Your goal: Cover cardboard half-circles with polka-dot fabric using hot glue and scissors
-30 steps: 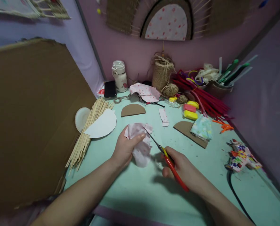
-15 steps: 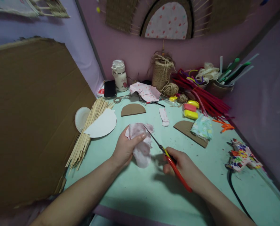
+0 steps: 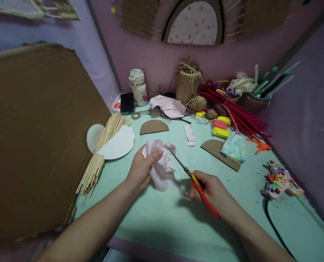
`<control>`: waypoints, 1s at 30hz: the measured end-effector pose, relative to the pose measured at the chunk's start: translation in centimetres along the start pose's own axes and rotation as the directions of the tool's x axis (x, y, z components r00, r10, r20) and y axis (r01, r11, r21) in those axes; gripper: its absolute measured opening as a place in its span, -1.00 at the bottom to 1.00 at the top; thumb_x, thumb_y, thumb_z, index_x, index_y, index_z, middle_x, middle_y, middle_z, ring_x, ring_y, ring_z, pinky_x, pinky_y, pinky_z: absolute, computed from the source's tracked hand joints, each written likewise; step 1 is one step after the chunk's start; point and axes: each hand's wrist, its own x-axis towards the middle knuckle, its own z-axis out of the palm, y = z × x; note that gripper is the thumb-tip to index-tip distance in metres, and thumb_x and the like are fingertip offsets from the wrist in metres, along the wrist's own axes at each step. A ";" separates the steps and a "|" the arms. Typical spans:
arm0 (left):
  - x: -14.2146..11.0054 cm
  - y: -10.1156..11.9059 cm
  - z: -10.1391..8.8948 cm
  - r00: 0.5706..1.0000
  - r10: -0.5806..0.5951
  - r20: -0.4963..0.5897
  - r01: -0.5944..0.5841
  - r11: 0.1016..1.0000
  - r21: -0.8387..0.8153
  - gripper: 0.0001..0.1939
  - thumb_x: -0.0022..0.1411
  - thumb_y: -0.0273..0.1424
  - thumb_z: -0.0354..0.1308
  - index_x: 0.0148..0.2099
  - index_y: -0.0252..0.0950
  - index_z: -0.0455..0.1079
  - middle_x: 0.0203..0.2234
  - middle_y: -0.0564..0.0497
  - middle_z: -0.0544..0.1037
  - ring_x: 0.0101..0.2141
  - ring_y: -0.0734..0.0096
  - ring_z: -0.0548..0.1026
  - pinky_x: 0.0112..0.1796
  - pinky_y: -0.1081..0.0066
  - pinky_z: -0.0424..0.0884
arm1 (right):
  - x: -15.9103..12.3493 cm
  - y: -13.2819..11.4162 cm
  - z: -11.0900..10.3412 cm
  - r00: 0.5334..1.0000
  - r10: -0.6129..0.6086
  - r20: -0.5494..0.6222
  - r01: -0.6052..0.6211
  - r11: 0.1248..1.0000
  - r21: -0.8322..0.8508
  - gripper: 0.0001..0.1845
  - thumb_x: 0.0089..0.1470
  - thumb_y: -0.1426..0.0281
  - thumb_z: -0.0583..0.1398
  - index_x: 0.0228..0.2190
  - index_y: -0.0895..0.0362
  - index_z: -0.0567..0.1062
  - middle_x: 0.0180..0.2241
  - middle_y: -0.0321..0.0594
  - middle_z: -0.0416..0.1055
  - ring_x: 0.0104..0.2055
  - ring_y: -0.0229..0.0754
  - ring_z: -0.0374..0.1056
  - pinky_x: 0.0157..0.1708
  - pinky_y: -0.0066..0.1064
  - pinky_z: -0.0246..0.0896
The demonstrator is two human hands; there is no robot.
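Note:
My left hand is closed round a crumpled piece of pale pink patterned fabric, held just above the mint-green table. My right hand grips red-handled scissors. Their thin blades point up and left and reach the fabric's upper right edge. A small strip of the same fabric lies on the table behind.
A big cardboard sheet leans at the left beside wooden sticks and a white paper half-circle. Cardboard half-circles, clay blocks, twine spools, red pipe cleaners and a patterned glue gun crowd the back and right.
My left hand has turned the fabric a little, and the bunch sits slightly higher and further left. The scissors stay at its edge, hardly moved.

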 end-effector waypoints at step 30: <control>-0.1 -0.3 0.0 0.994 0.038 0.103 -0.053 0.989 0.139 -0.70 0.01 -0.35 0.38 -0.21 -0.32 0.44 -0.37 0.00 0.58 -0.39 0.36 0.51 -0.32 0.37 0.45 | -0.2 -0.2 -0.1 0.999 -0.015 -0.045 0.015 1.000 0.008 -0.67 -0.14 0.20 0.26 -0.60 0.06 0.21 -0.64 -0.39 0.33 -0.53 -0.25 0.15 -0.53 -0.46 0.01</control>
